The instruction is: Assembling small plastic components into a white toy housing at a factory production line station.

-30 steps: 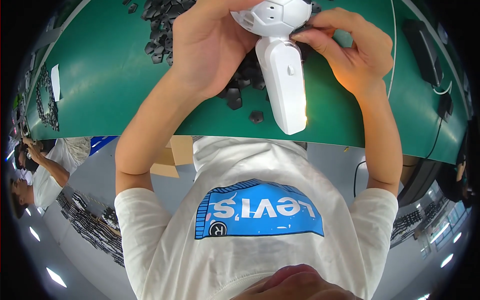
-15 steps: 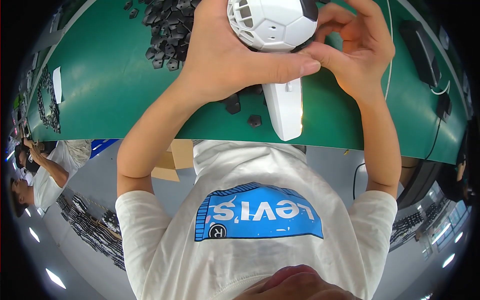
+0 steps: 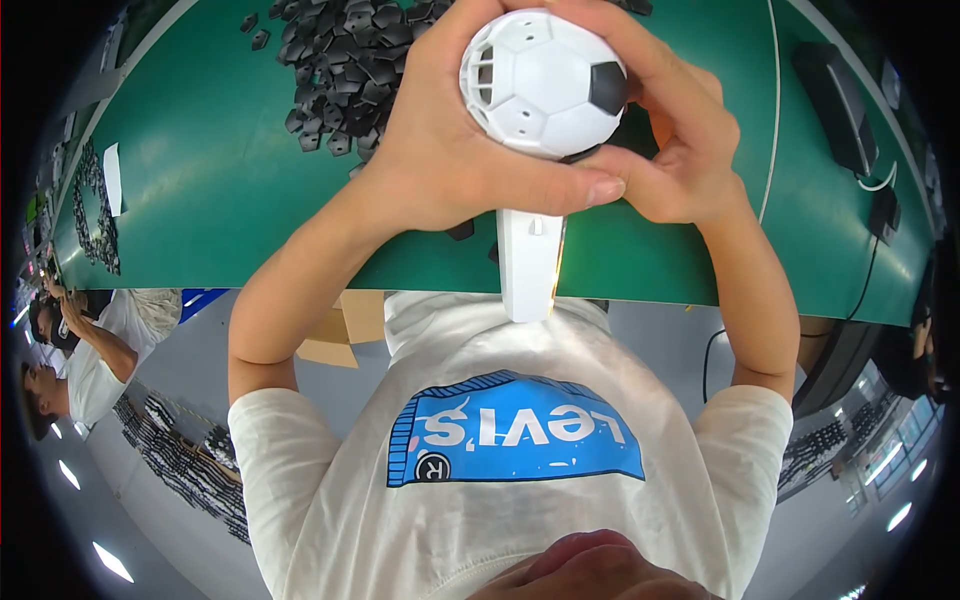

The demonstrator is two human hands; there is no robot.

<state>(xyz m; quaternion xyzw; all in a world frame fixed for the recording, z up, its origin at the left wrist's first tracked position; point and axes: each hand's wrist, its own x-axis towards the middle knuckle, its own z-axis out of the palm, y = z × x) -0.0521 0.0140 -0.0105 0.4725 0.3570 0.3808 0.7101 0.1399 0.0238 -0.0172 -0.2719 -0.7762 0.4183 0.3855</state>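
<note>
Both hands hold a white device with a football-shaped head [image 3: 545,95] and a straight white handle [image 3: 530,265]. My left hand [image 3: 450,150] wraps the left side of the head, thumb stretched along its near edge. My right hand [image 3: 680,140] grips the right side, fingers curved over the far side and thumb on the near edge beside a black panel, mostly hidden. Another black pentagon panel [image 3: 607,88] sits in the head's right face; a slotted opening shows at its left. The handle points toward me, past the table edge, with a glowing strip along its right side.
A heap of loose black pentagon pieces [image 3: 345,75] lies on the green table [image 3: 240,190] to the left. At the right are a black elongated case [image 3: 838,105] and a cable. Cardboard [image 3: 345,330] shows below the table; another person sits far left.
The device has come toward me and turned, bringing a black panel into view on its right. My right fingers have moved from its right edge to over its far side.
</note>
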